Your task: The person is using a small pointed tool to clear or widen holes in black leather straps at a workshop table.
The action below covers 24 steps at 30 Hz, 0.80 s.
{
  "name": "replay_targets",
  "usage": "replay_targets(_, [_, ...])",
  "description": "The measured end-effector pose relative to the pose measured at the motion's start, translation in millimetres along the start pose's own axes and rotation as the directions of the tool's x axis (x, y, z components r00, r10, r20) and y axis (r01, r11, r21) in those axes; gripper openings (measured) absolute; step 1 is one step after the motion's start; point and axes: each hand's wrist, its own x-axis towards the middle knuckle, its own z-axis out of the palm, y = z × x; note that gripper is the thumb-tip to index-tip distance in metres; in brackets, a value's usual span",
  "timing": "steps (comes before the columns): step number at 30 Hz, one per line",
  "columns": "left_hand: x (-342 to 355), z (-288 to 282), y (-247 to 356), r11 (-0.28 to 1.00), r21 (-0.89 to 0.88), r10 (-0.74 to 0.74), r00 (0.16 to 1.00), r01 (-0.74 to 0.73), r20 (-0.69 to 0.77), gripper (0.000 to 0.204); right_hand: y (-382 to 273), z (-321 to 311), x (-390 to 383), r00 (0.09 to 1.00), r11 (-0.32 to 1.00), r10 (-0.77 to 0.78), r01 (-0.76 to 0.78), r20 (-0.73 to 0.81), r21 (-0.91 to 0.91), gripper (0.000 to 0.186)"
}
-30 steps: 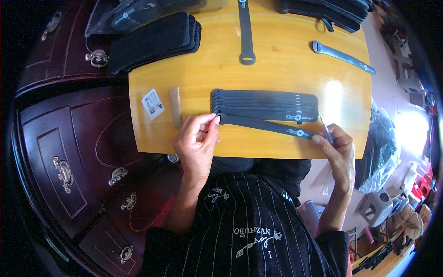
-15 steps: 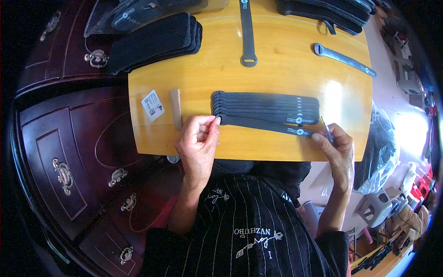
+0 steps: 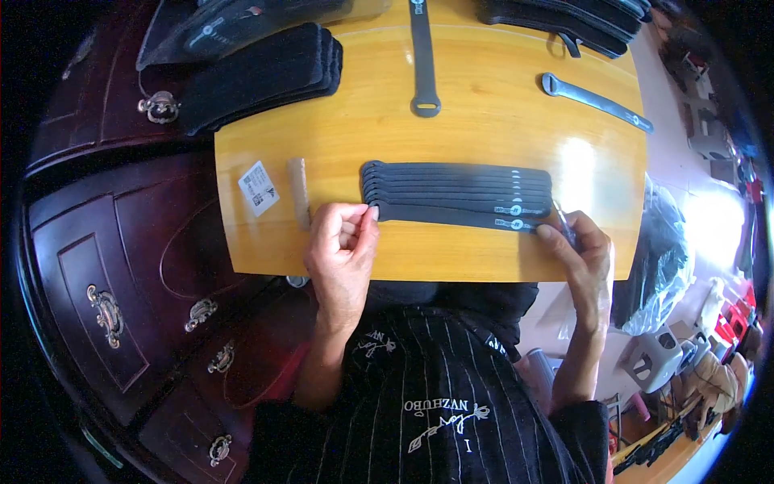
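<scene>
Several dark grey hook-and-loop straps [image 3: 451, 181] lie overlapped in a fanned row on the yellow wooden table [image 3: 484, 262]. One more strap [image 3: 443, 218] lies along the near edge of that row. At its left, looped end my left hand [image 3: 343, 262] is closed in a pinch. My right hand [image 3: 588, 254] has its thumb on the strap's right end, and a slim pen-like tool [image 3: 563, 222] is held in its fingers. What the tool's lower part looks like is hidden by the hand.
Left of the row are a white label [image 3: 258, 189] and a narrow tan strip [image 3: 299, 194]. Single straps lie at the far middle [image 3: 423, 64] and far right [image 3: 597, 101]. Black strap stacks stand far left [image 3: 258, 77] and far right [image 3: 572, 20]. Dark drawers [image 3: 105, 315] flank the left side.
The front strap's right end has moved away from me, closing the gap to the row, and my right hand moved with it. My left hand keeps its pinch. The whole view has shifted slightly.
</scene>
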Motion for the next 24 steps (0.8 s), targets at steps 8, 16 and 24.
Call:
replay_targets(8, [-2, -2, -1, 0.999, 0.043, 0.027, 1.0, -0.027, -0.005, 0.015, -1, -1, 1, 1.0, 0.994, 0.03, -0.029, 0.006, -0.104, 0.024])
replay_targets(16, [-3, -3, 0, 0.999, 0.044, 0.023, 1.0, -0.023, 0.003, 0.015, -3, -2, 0, 0.999, 0.994, 0.043, -0.041, 0.013, -0.106, 0.025])
replay_targets(24, [2, -4, 9, 0.982, 0.139, 0.12, 0.992, -0.125, 0.044, 0.013, -2, -1, -2, 1.0, 0.994, 0.005, -0.003, 0.015, -0.107, 0.025])
